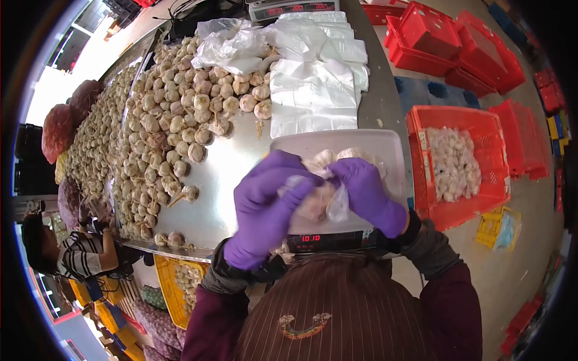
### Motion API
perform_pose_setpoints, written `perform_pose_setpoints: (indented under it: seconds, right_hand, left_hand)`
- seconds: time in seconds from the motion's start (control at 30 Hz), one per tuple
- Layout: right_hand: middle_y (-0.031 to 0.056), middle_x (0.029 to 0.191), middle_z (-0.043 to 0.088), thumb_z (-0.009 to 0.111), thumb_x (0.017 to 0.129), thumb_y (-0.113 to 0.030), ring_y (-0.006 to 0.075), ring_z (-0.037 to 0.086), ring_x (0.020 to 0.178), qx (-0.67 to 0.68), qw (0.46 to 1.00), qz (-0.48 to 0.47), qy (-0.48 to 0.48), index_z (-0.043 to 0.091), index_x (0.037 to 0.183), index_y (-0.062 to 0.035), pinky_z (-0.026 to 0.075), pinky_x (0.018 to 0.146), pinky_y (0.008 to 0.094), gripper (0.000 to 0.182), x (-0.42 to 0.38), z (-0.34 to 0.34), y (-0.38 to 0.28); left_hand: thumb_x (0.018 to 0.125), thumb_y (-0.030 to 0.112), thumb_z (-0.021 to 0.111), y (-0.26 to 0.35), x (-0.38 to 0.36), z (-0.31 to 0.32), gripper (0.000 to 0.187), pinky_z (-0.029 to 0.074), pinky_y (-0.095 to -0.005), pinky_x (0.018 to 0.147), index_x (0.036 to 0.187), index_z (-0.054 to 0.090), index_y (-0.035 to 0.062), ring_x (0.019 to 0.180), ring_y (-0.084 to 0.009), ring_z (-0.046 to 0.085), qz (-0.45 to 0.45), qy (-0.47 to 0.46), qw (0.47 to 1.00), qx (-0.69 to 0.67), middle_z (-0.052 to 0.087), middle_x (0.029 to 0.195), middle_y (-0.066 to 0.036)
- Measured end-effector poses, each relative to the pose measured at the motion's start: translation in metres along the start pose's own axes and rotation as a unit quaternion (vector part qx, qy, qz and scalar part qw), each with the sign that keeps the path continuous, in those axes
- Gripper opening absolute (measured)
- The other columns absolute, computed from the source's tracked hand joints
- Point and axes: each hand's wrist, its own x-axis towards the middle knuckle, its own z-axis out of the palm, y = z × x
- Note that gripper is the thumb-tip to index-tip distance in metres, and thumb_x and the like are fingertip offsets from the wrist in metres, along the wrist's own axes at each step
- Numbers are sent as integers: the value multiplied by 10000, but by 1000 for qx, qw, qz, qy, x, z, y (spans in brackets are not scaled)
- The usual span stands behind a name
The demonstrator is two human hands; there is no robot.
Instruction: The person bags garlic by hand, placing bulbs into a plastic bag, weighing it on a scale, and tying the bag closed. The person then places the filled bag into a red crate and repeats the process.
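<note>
My left hand (268, 201), in a purple glove, is over the left side of the scale tray (391, 150), thumb and fingers pinched on the thin plastic bag. My right hand (364, 192), also gloved in purple, pinches the bag's top from the right. Between them the clear bag (339, 204) has garlic bulbs (318, 201) in it, partly hidden by my fingers. The tray rests on a scale whose red display (310, 238) reads 1.010. Just behind the tray lies a stack of flat plastic bags (313, 90).
Loose garlic (174, 114) is heaped across the left of the metal table (226, 144). An orange crate (506, 186) with bagged garlic stands to the right, near red crates (424, 30). A second scale (292, 9) stands at the back. Another person (78, 249) is at the far left.
</note>
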Motion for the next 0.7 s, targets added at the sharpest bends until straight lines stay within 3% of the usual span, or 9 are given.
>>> perform_pose_setpoints:
  seconds: [0.1, 0.17, 0.23, 0.3, 0.33, 0.4, 0.47, 0.5, 0.7]
  right_hand:
    - [36, 627, 558, 561, 863, -252, 73, 507, 609, 262, 908, 327, -5, 580, 813, -5, 419, 571, 264, 253, 33, -16, -24]
    - [-6, 576, 518, 579, 853, -308, 75, 444, 520, 427, 804, 411, 36, 583, 712, -39, 379, 496, 268, 304, 33, 7, -36]
    - [19, 663, 542, 528, 834, -505, 103, 473, 597, 664, 612, 421, 88, 586, 823, -36, 392, 565, 279, 473, 24, 17, -40]
    - [119, 1022, 550, 592, 791, -481, 169, 484, 968, 369, 909, 193, 14, 496, 1153, -8, 372, 888, 302, 603, 2, -38, -59]
    - [124, 1123, 516, 666, 750, -381, 192, 474, 1038, 313, 940, 86, 102, 399, 1252, -14, 379, 905, 317, 676, -14, -38, -64]
    - [116, 1128, 500, 715, 696, -270, 188, 483, 1028, 735, 602, 216, 223, 352, 1273, -20, 408, 870, 328, 725, -34, -18, -56]
    - [92, 1067, 521, 693, 686, -205, 157, 507, 985, 508, 806, 217, 212, 391, 1235, -19, 423, 848, 315, 654, -69, -81, -31]
    - [74, 1040, 522, 657, 703, -188, 139, 509, 949, 554, 757, 236, 254, 406, 1212, -29, 432, 816, 295, 590, -89, -100, -22]
    - [94, 1197, 443, 413, 905, -358, 183, 479, 1051, 705, 403, 161, 561, 360, 1252, -125, 400, 881, 350, 421, -197, -162, 119]
  left_hand:
    - [746, 572, 582, -46, -36, -49, 781, 328, -368, 968, 1234, 436, -20, 1139, -246, 453, -139, 82, 986, -32, 449, 1234, -148]
    - [728, 585, 600, -58, -80, -32, 1005, 246, -386, 1033, 1391, 113, 6, 1226, -262, 356, -186, 74, 957, -208, 294, 1371, -158]
    - [899, 262, 495, -31, -71, -6, 706, 291, -385, 1019, 1397, 58, 16, 1233, -278, 344, -293, 206, 922, -145, 240, 1398, -166]
    - [939, 246, 382, -44, -70, 3, 577, 291, -394, 1024, 1394, 105, 24, 1248, -290, 322, -320, 192, 900, -227, 247, 1392, -188]
    - [939, 281, 379, -31, -58, 30, 574, 251, -396, 1044, 1390, 135, 21, 1268, -289, 287, -291, 158, 933, -142, 233, 1397, -191]
    - [913, 401, 409, -11, -37, 74, 662, 192, -408, 1061, 1390, 149, 23, 1290, -281, 245, -253, 79, 960, -86, 193, 1426, -156]
    - [896, 423, 417, -1, -12, 109, 680, 175, -411, 1061, 1391, 166, 29, 1298, -272, 228, -161, -34, 986, 9, 222, 1418, -156]
    - [880, 444, 426, 6, -2, 125, 699, 158, -415, 1062, 1392, 183, 36, 1306, -262, 211, -65, -112, 985, 111, 251, 1410, -155]
    - [920, 342, 371, 4, 42, 165, 475, 408, -343, 833, 1229, 454, -10, 1025, -230, 508, -141, -161, 973, 83, 499, 1213, -143]
